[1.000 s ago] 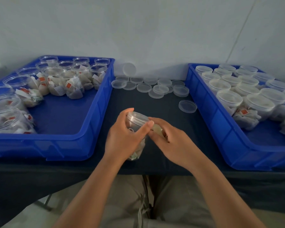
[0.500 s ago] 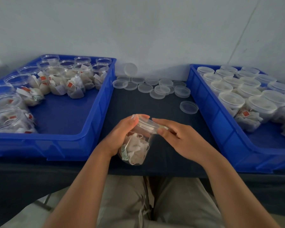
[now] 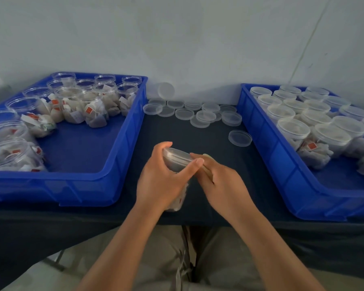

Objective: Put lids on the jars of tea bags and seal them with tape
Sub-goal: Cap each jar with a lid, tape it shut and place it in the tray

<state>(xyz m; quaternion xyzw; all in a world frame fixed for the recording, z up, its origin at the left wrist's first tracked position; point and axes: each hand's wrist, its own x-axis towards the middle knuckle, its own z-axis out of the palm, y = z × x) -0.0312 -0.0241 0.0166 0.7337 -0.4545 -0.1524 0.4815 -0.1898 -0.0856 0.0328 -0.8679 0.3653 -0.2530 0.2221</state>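
Head view: the jar (image 3: 175,164) of tea bags is tilted above the dark table (image 3: 198,139), its clear lid (image 3: 177,154) on. The left hand (image 3: 160,181) grips the jar's body, thumb across the rim. The right hand (image 3: 221,181) meets it from the other side, bent fingers against the lid's edge. Whether they pinch anything there cannot be told.

Just beyond the right hand lies a single lid (image 3: 240,138). Farther beyond both hands sits a cluster of loose lids (image 3: 204,116). Out past the left hand is a blue tray (image 3: 122,148) holding open jars (image 3: 93,101) of tea bags. Out past the right hand, a second blue tray (image 3: 267,143) holds lidded jars (image 3: 292,128).
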